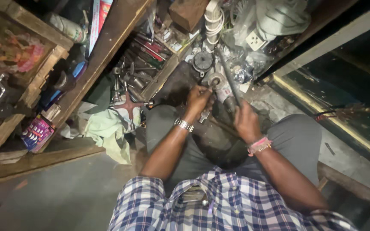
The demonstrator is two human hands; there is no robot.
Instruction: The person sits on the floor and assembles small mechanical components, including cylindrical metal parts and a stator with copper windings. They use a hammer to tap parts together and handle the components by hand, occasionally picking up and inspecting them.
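Note:
My left hand (198,99) is closed around a small metal tool whose tip meets a round grey metal part (215,80) on the floor between my knees. A steel watch sits on that wrist. My right hand (246,120) grips the lower end of a long dark metal rod (228,75) that slants up and left over the same part. A pink band circles the right wrist. Grey trousers and a blue checked shirt fill the lower view.
A wooden tray (161,77) of wrenches and sockets lies to the left, with a cross-shaped wrench (128,105) on pale green cloth (108,128). Wooden shelves (35,72) stand at far left. Coiled white hose (213,21), plastic bags and a socket plate crowd the top. A dark glass panel (347,85) runs along the right.

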